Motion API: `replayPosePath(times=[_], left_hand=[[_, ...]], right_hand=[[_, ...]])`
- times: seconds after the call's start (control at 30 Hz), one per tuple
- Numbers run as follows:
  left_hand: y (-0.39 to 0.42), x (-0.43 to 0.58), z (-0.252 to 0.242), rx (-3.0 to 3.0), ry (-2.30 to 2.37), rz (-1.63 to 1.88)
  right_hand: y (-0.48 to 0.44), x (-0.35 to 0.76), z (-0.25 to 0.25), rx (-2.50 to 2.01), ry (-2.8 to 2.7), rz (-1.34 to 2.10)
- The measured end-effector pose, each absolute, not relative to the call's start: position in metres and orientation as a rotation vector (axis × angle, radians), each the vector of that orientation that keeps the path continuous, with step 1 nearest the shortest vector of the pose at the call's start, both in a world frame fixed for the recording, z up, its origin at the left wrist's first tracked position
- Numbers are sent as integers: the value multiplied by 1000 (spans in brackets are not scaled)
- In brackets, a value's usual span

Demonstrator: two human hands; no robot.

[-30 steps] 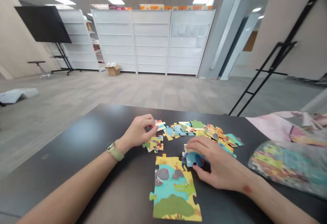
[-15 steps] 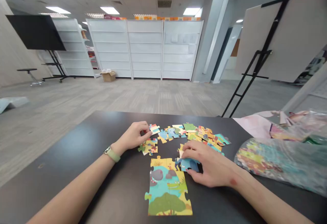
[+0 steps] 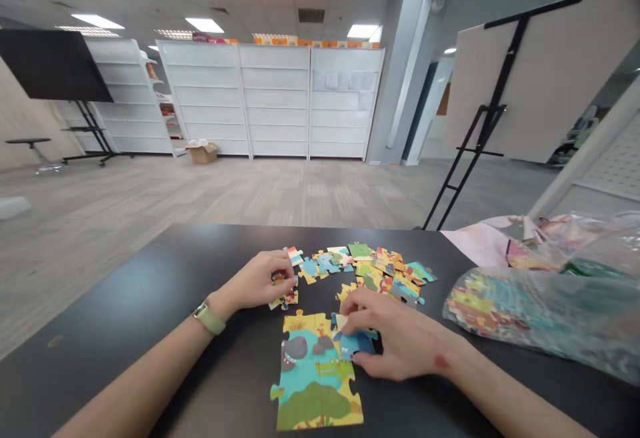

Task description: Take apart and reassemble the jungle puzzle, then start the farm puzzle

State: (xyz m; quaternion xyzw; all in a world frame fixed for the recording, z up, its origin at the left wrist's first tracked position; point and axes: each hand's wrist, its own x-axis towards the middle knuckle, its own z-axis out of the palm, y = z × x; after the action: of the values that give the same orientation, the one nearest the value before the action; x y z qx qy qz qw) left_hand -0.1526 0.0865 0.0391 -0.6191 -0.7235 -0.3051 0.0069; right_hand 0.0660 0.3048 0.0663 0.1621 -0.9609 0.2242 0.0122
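The dark table (image 3: pixel 150 278) fills the lower frame. At bottom centre the joined puzzle block (image 3: pixel 317 371) lies near the person, probably for easy reach. The right hand (image 3: pixel 403 338) pinches a blue piece (image 3: pixel 355 345) beside the block's upper right edge, partly covering it. The left hand (image 3: pixel 260 279), left of centre, curls over loose pieces (image 3: pixel 289 297); whether it grips any, I can't tell.

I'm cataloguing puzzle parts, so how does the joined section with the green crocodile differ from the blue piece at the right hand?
The joined section is clearly larger than the blue piece. The joined section lies flat on the table, while the blue piece is between the right hand's thumb and fingers. The joined section shows several animals and a tree; the blue piece is partly covered. Both carry colourful printed artwork.
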Motion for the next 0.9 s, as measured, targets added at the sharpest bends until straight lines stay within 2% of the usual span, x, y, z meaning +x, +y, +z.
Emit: replayPosePath(times=[0.27,0.43,0.53,0.9], left_hand=[[98,-119,44,-2249,-2252,-833],[94,-120,48,-2265,-2304,-743],[93,-123,48,-2259,-2318,-716],[98,-121,42,-2269,-2224,-898]], right_hand=[[306,63,64,480,-2987,730],[333,61,66,264,-3022,658],[334,60,64,316,-2954,707],[301,47,39,400,-2875,819]])
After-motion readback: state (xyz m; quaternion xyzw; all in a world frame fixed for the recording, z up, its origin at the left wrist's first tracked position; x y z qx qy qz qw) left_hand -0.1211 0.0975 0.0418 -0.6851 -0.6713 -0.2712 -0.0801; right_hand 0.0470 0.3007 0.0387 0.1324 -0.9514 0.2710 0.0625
